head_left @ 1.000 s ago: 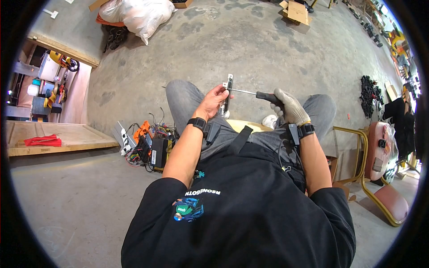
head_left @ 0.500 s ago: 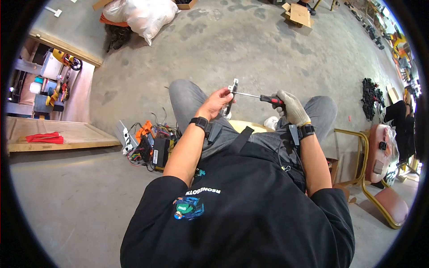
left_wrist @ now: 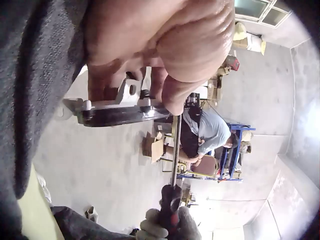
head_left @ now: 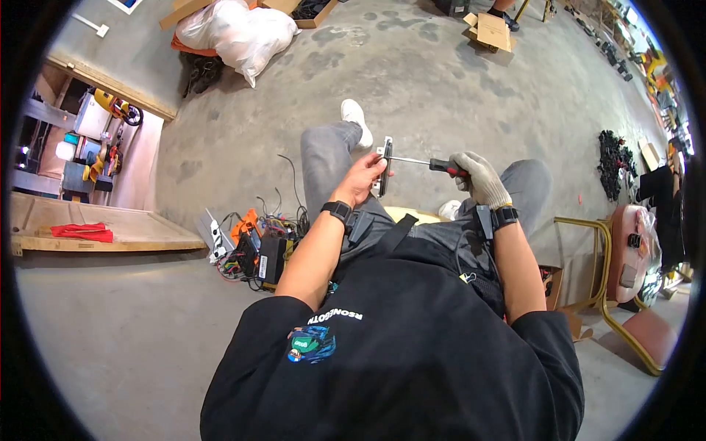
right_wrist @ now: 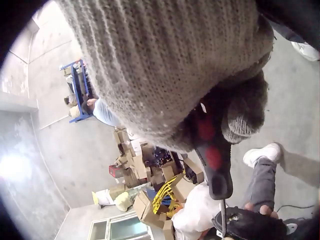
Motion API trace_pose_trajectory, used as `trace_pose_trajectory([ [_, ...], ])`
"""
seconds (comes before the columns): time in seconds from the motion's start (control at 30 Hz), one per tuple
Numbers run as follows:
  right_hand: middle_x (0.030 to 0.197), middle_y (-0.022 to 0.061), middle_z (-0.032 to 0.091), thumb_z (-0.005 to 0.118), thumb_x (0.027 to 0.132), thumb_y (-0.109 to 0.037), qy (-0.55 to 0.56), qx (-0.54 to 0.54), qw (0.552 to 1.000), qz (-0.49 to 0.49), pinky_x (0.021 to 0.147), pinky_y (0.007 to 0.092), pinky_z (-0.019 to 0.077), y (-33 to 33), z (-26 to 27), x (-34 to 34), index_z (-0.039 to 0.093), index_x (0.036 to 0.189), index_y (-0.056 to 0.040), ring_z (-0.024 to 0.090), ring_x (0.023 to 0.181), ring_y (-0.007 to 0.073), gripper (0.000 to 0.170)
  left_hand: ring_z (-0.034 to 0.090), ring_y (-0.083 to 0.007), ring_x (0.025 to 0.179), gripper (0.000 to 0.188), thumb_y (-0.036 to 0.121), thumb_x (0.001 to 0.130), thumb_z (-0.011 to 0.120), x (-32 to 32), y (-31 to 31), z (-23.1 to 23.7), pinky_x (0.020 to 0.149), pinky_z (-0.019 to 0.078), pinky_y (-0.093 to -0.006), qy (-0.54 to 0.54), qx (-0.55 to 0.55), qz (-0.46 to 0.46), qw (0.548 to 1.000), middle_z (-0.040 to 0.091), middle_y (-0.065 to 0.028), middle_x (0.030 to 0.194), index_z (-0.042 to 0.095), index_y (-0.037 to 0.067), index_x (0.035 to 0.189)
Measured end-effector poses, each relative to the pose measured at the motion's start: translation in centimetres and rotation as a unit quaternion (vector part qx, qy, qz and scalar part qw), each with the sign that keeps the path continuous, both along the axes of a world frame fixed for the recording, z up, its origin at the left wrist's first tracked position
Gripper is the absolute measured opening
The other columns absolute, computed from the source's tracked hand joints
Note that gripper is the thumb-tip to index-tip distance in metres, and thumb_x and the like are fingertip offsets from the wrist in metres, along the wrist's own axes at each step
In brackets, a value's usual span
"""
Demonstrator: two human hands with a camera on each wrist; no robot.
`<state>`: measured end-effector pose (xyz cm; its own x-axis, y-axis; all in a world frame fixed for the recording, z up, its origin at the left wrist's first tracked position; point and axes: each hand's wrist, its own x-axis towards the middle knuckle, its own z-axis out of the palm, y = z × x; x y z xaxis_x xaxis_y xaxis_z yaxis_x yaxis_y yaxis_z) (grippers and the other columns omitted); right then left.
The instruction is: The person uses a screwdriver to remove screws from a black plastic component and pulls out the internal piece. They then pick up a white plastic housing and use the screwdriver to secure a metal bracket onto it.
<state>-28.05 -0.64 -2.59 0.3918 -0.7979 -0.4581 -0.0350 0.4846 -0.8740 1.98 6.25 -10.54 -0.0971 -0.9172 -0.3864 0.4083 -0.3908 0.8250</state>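
Note:
My bare left hand [head_left: 362, 180] holds a slim black part with metal brackets [head_left: 385, 176] upright over my lap. In the left wrist view the black part [left_wrist: 120, 117] shows a slotted metal tab and a screw head by the thumb. My right hand [head_left: 478, 180], in a knitted glove, grips a screwdriver [head_left: 444, 167] by its black and red handle. Its shaft points left, and the tip meets the part beside my left fingertips. In the right wrist view the gloved fingers wrap the screwdriver handle [right_wrist: 212, 160]; the shaft's far end overlaps the black part [right_wrist: 250, 225].
Left of my legs lies a heap of wires and electronics [head_left: 261, 250]. Beyond it stands a wooden crate [head_left: 110, 239] with a red cloth [head_left: 82, 232]. A white plastic bag [head_left: 239, 37] and cardboard box [head_left: 493, 33] are ahead; a gold-framed chair [head_left: 604, 257] stands at right.
My left leg has swung inward and its white shoe now shows ahead. The black part has shifted slightly right and nearer my body, with the screwdriver still against it.

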Motion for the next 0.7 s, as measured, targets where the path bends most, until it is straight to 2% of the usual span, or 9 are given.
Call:
trace_pose_trajectory([
  [0.17, 0.082, 0.0041, 0.059, 0.062, 0.095, -0.033, -0.005, 0.004, 1.0, -0.014, 0.055, 0.0237, 0.0466, 0.5, -0.1, -0.4, 0.063, 0.11, -0.0005, 0.054, 0.059, 0.0095, 0.036, 0.066, -0.0169, 0.102, 0.027, 0.021, 0.1, 0.062, -0.3, -0.6, 0.2, 0.077, 0.0504, -0.0298, -0.005, 0.017, -0.007, 1.0, 0.065, -0.0012, 0.107, 0.059, 0.006, 0.122],
  [0.27, 0.083, 0.0044, 0.06, 0.064, 0.096, -0.033, -0.03, -0.001, 0.999, -0.022, 0.056, 0.0238, 0.047, 0.4, -0.6, -0.5, 0.062, 0.112, 0.0, 0.055, 0.061, 0.01, 0.037, 0.066, -0.017, 0.102, 0.028, 0.021, 0.1, 0.062, -0.1, -0.4, -0.1, 0.081, 0.0514, -0.0304, 0.005, 0.006, -0.002, 1.0, 0.066, -0.0017, 0.108, 0.059, 0.006, 0.123],
  [0.47, 0.085, 0.0054, 0.062, 0.065, 0.097, -0.03, -0.063, -0.008, 0.997, -0.042, 0.059, 0.025, 0.0478, 0.1, -0.7, -0.3, 0.062, 0.114, -0.002, 0.055, 0.064, 0.0108, 0.034, 0.067, -0.0166, 0.097, 0.036, 0.017, 0.098, 0.064, -0.2, -0.1, 0.8, 0.081, 0.0546, -0.032, 0.023, -0.002, 0.014, 1.0, 0.065, -0.0038, 0.104, 0.054, 0.001, 0.129],
  [0.57, 0.085, 0.006, 0.062, 0.065, 0.096, -0.033, -0.058, -0.007, 0.997, -0.05, 0.054, 0.0239, 0.047, 0.3, -0.6, 0.1, 0.062, 0.113, -0.0002, 0.055, 0.063, 0.01, 0.037, 0.067, -0.0172, 0.096, 0.037, 0.016, 0.098, 0.064, -0.2, -0.4, 0.6, 0.082, 0.0562, -0.0327, 0.041, -0.006, 0.002, 0.999, 0.064, -0.0043, 0.104, 0.053, 0.001, 0.13],
  [0.63, 0.083, 0.0061, 0.062, 0.064, 0.097, -0.033, -0.07, 0.048, 0.993, -0.076, 0.051, 0.0247, 0.046, 0.4, -0.4, 0.2, 0.062, 0.11, -0.0003, 0.054, 0.062, 0.0098, 0.036, 0.067, -0.0173, 0.096, 0.036, 0.016, 0.098, 0.063, -0.2, -0.5, 0.5, 0.082, 0.0562, -0.0329, 0.041, -0.003, 0.002, 0.999, 0.064, -0.004, 0.104, 0.054, 0.002, 0.129],
  [0.7, 0.083, 0.0058, 0.062, 0.061, 0.098, -0.034, -0.048, 0.056, 0.995, -0.066, 0.05, 0.024, 0.0459, 0.3, 0.1, -0.2, 0.062, 0.109, -0.0015, 0.054, 0.06, 0.0102, 0.034, 0.067, -0.0174, 0.095, 0.035, 0.016, 0.098, 0.063, -0.4, -0.4, 0.8, 0.082, 0.0563, -0.0331, 0.04, 0.0, 0.002, 0.999, 0.063, -0.0037, 0.104, 0.054, 0.002, 0.129],
])
